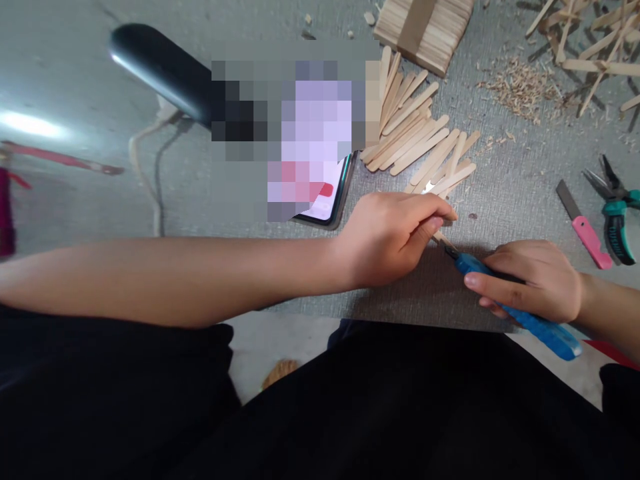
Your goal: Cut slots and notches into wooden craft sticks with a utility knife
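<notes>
A narrow wooden stick (pixel 443 238) jutted out above the near edge of the bench (pixel 525 180), its upper part hidden by the left hand (pixel 397 240), which pinched it between thumb and curled fingers. At its exposed end lay the tip of a blue knife (pixel 520 305), its handle wrapped by the right hand (pixel 535 280). Beyond the left hand fanned loose sticks (pixel 407 143), then a banded bundle (pixel 443 33). Shavings (pixel 523 87) lay farther right, pliers (pixel 619 223) beside a pink-handled tool (pixel 586 233).
</notes>
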`<control>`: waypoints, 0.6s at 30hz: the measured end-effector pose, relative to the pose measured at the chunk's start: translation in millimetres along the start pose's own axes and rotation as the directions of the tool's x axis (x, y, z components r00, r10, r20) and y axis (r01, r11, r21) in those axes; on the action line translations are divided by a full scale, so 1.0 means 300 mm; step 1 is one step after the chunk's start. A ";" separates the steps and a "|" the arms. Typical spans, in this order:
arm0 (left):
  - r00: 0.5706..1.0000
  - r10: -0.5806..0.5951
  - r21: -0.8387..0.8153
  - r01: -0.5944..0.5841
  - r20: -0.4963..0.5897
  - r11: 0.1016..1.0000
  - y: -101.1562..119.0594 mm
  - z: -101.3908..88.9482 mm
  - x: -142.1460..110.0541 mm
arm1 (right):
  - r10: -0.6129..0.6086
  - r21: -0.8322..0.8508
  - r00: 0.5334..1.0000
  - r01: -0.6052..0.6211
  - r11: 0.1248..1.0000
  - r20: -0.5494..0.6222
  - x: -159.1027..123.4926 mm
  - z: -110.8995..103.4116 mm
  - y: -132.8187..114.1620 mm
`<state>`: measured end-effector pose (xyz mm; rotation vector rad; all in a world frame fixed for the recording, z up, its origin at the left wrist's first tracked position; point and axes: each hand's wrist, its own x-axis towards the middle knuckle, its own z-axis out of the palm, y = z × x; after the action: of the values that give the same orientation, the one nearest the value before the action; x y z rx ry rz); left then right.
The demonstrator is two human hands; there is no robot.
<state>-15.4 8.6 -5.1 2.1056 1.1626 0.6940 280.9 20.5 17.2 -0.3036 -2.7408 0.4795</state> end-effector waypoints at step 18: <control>1.000 -0.017 -0.049 0.017 -0.016 0.999 0.007 0.000 0.007 | 0.034 0.069 0.999 -0.032 0.997 -0.039 0.016 -0.007 -0.011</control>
<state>-13.2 9.5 -3.3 2.0513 1.1596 0.7252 276.8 19.2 21.6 -0.3380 -2.6774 0.5683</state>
